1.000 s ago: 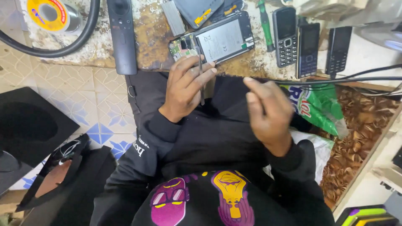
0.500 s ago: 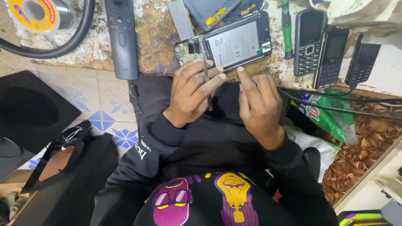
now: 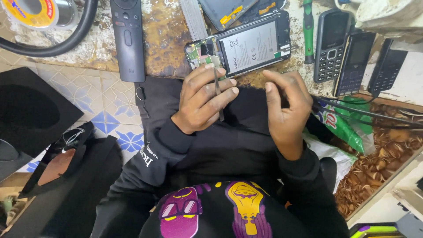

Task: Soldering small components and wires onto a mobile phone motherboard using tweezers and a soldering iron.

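Opened phone [image 3: 246,44] at the worn bench edge.
Left hand [image 3: 202,99] pinches thin tweezers [image 3: 217,92]; right hand [image 3: 284,105] loosely curled, empty; green packet [image 3: 341,128] beside it.

This is a small phone repair workshop, set up at a worn, stained bench [image 3: 167,39] rather than a tidy lab. An opened smartphone [image 3: 246,44] lies on it with its back off, battery and circuit board bare. Beside it stand three old keypad phones [image 3: 352,53], a loose phone back cover [image 3: 227,11], a green-handled screwdriver [image 3: 307,26], a spool of solder [image 3: 33,11] and a remote control [image 3: 128,37].
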